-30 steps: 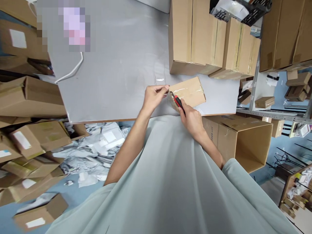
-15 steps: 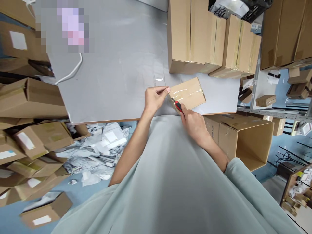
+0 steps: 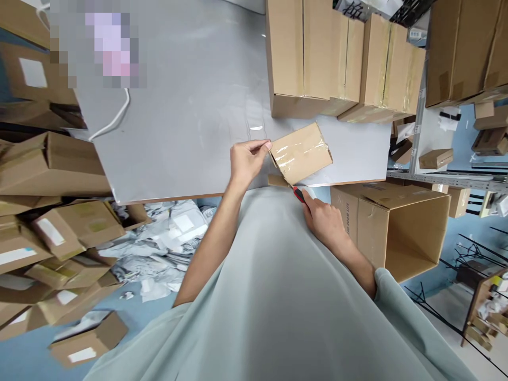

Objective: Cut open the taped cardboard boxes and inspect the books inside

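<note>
A small cardboard box (image 3: 304, 153) with shiny clear tape across its top lies tilted near the front edge of the grey table (image 3: 178, 127). My left hand (image 3: 249, 159) pinches the box's upper left corner between thumb and fingers. Wrapped in my right hand (image 3: 323, 214) is a red and black utility knife (image 3: 298, 194). Its tip is at the lower left corner of the box, by the table's front edge. A narrow cardboard flap (image 3: 278, 181) sticks out from the box's left end, towards my body.
Large closed cartons (image 3: 305, 53) stand along the table's back right. An open empty carton (image 3: 416, 227) lies sideways below the table at right. Left are piled cartons (image 3: 75, 227) and grey plastic bags (image 3: 159, 254) on the floor. A white cable (image 3: 115, 119) crosses the table's left side.
My right hand has drawn the utility knife down along the box's left end towards my body. A flap now stands out there. My left hand keeps its pinch on the corner.
</note>
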A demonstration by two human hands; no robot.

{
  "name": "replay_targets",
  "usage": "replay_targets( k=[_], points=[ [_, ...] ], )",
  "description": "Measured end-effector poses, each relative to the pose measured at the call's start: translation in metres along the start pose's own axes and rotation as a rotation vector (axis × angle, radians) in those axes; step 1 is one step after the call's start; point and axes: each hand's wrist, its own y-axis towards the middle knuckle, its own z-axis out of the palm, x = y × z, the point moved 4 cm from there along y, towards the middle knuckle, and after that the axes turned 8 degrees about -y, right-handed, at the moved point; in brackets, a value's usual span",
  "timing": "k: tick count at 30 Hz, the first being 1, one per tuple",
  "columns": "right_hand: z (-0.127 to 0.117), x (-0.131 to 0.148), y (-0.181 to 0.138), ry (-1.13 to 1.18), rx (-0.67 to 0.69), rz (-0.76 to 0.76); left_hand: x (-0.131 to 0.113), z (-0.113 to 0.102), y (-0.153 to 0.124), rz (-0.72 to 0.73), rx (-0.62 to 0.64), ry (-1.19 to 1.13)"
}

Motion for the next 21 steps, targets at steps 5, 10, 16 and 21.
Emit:
replay_targets(
  k=[5,10,16,21],
  points=[
    [-0.001,-0.033,-0.001,0.256,-0.382,0.064,-0.014,-0.003,0.001,0.098,0.022,0.16],
    [-0.002,-0.087,0.028,0.393,-0.717,0.248,-0.05,0.049,-0.011,0.403,0.227,0.461],
    [-0.004,-0.103,0.049,0.396,-0.751,0.213,-0.054,0.113,-0.022,0.483,0.435,0.618],
    [-0.003,-0.088,0.074,0.316,-0.688,0.104,-0.052,0.109,-0.024,0.46,0.421,0.659]
  ],
)
